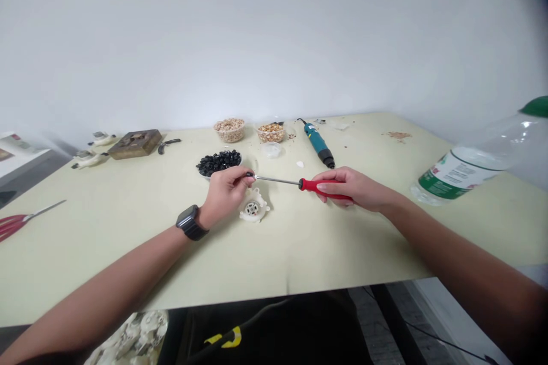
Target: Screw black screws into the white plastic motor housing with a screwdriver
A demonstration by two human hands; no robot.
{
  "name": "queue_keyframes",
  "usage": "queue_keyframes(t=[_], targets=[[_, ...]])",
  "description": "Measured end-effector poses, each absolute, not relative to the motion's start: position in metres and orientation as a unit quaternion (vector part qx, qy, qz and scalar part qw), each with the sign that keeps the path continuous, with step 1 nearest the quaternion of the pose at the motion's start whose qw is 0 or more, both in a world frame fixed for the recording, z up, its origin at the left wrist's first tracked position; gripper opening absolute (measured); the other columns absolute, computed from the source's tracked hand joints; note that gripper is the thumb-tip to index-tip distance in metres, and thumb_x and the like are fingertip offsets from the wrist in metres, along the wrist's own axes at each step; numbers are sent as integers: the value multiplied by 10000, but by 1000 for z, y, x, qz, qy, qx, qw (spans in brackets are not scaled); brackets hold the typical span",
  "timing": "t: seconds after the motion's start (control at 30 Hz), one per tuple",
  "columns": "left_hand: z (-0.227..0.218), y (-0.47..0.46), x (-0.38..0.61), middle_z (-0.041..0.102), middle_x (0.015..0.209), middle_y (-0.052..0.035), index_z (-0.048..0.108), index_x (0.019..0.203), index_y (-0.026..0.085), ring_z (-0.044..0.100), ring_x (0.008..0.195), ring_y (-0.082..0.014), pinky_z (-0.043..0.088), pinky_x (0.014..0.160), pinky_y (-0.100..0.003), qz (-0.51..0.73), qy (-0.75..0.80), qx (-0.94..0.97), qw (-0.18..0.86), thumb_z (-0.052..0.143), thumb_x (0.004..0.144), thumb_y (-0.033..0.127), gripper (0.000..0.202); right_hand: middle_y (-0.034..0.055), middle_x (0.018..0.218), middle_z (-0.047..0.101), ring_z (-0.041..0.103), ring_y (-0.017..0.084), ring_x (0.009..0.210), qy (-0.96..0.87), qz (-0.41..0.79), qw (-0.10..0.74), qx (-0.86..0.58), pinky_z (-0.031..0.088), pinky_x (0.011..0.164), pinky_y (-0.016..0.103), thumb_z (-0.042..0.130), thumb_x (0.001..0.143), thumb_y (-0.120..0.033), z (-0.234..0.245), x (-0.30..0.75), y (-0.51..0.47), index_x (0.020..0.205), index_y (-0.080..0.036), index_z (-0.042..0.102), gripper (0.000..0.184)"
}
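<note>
The right hand (355, 188) is closed around the handle of a red screwdriver (319, 186).
The left hand (225, 194) pinches near the tip, perhaps to keep it steady, just above a white plastic part (252, 210).

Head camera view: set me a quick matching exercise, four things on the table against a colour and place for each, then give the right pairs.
Things:
1. Screwdriver
2. Bowl of black pieces
3. Corded power tool
4. Plastic bottle

Colours and places:
A. Teal body, far side of the table
B. Red handle, held by the right hand and pinched at its tip by the left hand
C. Green label, right side of the table
D. Black contents, just beyond the left hand

Right pairs: 1-B, 2-D, 3-A, 4-C
</note>
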State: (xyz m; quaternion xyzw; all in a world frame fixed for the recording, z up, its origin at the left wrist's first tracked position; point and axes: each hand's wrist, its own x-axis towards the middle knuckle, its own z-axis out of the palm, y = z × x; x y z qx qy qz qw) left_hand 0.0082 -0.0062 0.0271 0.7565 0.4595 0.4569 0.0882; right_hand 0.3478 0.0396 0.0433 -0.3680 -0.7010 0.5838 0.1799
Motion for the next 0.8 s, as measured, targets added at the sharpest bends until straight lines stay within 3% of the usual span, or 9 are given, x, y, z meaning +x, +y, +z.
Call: queue_keyframes(t=[0.13, 0.27, 0.37, 0.6, 0.8], targets=[[28, -4, 7, 699, 670, 0, 727, 773, 165, 575, 613, -121, 398, 598, -248, 468, 467, 742, 111, 625, 933, 230, 200, 36, 830, 693, 490, 125, 590, -773, 466, 210, -376, 355, 532, 279, 764, 945, -563, 46, 344, 36, 1073, -199, 780, 386], [27, -2, 6, 638, 639, 9, 700, 742, 162, 515, 600, -118, 363, 586, -261, 454, 475, 744, 121, 627, 939, 283, 242, 54, 1070, 743, 664, 215, 870, -835, 342, 245, -355, 511, 752, 324, 798, 904, -475, 41, 343, 36, 1163, -238, 748, 355], [27, -1, 6, 573, 625, 18, 679, 735, 159, 454, 594, -114, 329, 582, -273, 441, 480, 748, 125, 632, 942, 334, 275, 61, 1184, 746, 697, 251, 993, -850, 278, 253, -370, 534, 857, 362, 798, 875, -423, 35, 341, 37, 1182, -250, 720, 361], [28, 1, 4, 496, 617, 18, 647, 714, 153, 385, 608, -115, 294, 572, -278, 415, 491, 744, 183, 646, 942, 444, 370, 23, 804, 690, 602, 204, 674, -870, 180, 178, -423, 433, 621, 342, 665, 970, -513, 28, 338, 32, 1014, -238, 710, 282], [32, 1, 2, 497, 583, 18, 661, 697, 152, 377, 585, -113, 274, 556, -275, 408, 493, 743, 199, 654, 938, 457, 389, 97, 1116, 711, 660, 236, 886, -897, 130, 226, -357, 498, 777, 366, 607, 1030, -448, 27, 339, 31, 1127, -222, 670, 253]])
